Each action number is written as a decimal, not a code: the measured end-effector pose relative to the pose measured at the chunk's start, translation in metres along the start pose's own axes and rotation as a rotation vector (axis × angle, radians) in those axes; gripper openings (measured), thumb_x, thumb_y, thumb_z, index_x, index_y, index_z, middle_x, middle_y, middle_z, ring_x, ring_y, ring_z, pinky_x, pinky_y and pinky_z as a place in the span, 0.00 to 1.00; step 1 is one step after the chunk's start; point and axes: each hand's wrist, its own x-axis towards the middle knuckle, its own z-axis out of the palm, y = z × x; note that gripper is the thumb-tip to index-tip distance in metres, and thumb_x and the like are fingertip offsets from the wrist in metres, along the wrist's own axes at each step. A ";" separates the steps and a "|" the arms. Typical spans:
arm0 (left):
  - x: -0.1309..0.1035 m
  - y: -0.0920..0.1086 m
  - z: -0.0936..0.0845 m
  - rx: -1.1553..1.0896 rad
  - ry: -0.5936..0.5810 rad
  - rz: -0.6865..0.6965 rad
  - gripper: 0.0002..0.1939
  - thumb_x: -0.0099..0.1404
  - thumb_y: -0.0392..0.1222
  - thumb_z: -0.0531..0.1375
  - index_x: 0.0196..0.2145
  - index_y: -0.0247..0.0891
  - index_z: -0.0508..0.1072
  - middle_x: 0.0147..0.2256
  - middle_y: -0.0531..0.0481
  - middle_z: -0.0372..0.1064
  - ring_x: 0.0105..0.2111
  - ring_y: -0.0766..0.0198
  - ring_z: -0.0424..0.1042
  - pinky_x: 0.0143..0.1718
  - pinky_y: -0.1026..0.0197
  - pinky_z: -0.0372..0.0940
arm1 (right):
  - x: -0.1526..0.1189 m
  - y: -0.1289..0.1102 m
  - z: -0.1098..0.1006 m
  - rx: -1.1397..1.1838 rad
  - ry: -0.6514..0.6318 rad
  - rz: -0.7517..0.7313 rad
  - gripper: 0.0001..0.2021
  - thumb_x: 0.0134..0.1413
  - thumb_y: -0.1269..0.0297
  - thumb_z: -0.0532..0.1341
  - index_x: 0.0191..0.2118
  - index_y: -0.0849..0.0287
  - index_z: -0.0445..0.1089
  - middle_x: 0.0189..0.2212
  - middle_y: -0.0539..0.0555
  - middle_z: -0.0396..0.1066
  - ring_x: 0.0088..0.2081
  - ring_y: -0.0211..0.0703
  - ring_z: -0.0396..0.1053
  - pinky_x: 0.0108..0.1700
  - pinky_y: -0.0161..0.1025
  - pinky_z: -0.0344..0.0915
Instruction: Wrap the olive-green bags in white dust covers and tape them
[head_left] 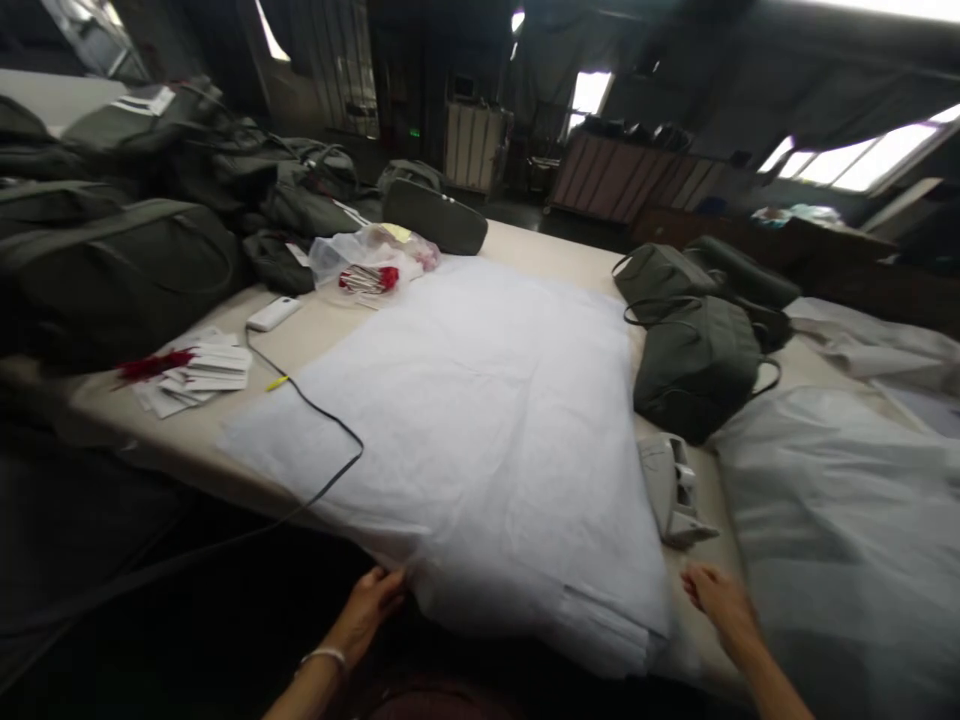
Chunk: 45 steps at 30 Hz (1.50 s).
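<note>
A stack of thin white sheets (480, 400) lies across the table, its near end hanging over the front edge. At that edge my left hand (373, 597), with a white bracelet on the wrist, has its fingers closed on the border of the sheets. My right hand (718, 598) is over the table to the right of the stack, its fingers curled in; whatever they may hold is hidden. Just beyond it is a pale tape dispenser (670, 490), apart from the hand. The picture is somewhat blurred.
Dark green bags (142, 265) crowd the left, and more bags (694, 350) stand at right. White tags with red strings (206, 372), a white power bank (274, 314) with a black cable (322, 408) and a plastic bag (360, 255) lie at left. A large whitish wrapped bundle (847, 530) fills the right.
</note>
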 end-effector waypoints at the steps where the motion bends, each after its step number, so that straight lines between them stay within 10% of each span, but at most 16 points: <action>1: -0.001 -0.001 0.000 -0.012 -0.007 0.002 0.29 0.41 0.53 0.73 0.39 0.37 0.74 0.43 0.41 0.77 0.51 0.45 0.71 0.52 0.49 0.65 | -0.018 -0.011 0.015 0.005 -0.065 -0.028 0.16 0.48 0.50 0.64 0.29 0.60 0.69 0.24 0.53 0.72 0.26 0.43 0.70 0.31 0.40 0.69; 9: -0.012 -0.003 -0.011 -0.116 -0.164 -0.022 0.29 0.42 0.49 0.72 0.42 0.38 0.73 0.41 0.44 0.77 0.43 0.52 0.75 0.46 0.54 0.66 | -0.227 -0.090 0.217 0.041 -0.929 -0.330 0.07 0.47 0.63 0.59 0.35 0.56 0.64 0.21 0.45 0.70 0.24 0.38 0.68 0.30 0.35 0.65; 16: -0.023 0.012 -0.009 -0.130 -0.290 -0.022 0.24 0.43 0.43 0.72 0.40 0.36 0.77 0.36 0.47 0.77 0.38 0.56 0.75 0.43 0.58 0.66 | -0.244 -0.070 0.285 -0.287 -0.780 -0.339 0.07 0.42 0.75 0.57 0.26 0.56 0.59 0.17 0.43 0.66 0.22 0.36 0.65 0.26 0.32 0.56; 36: -0.002 0.014 -0.014 -0.033 -0.224 -0.046 0.29 0.40 0.57 0.73 0.37 0.37 0.76 0.35 0.48 0.77 0.39 0.54 0.73 0.42 0.57 0.66 | -0.240 -0.049 0.278 -0.634 -0.544 -0.463 0.10 0.43 0.58 0.67 0.25 0.56 0.67 0.23 0.50 0.69 0.32 0.49 0.69 0.37 0.42 0.59; 42: -0.008 0.017 -0.011 -0.024 -0.180 -0.062 0.35 0.39 0.56 0.74 0.44 0.40 0.74 0.45 0.44 0.76 0.47 0.48 0.73 0.46 0.52 0.67 | -0.197 -0.030 0.199 -0.450 -0.572 -0.508 0.06 0.49 0.57 0.61 0.30 0.54 0.70 0.21 0.48 0.70 0.27 0.45 0.69 0.33 0.40 0.62; 45: -0.014 0.016 -0.004 0.003 -0.188 -0.051 0.34 0.35 0.55 0.75 0.41 0.40 0.75 0.45 0.43 0.77 0.51 0.45 0.71 0.49 0.52 0.67 | -0.140 -0.025 0.125 -0.150 -0.336 -0.371 0.16 0.50 0.47 0.58 0.35 0.55 0.69 0.21 0.48 0.71 0.19 0.40 0.64 0.25 0.37 0.62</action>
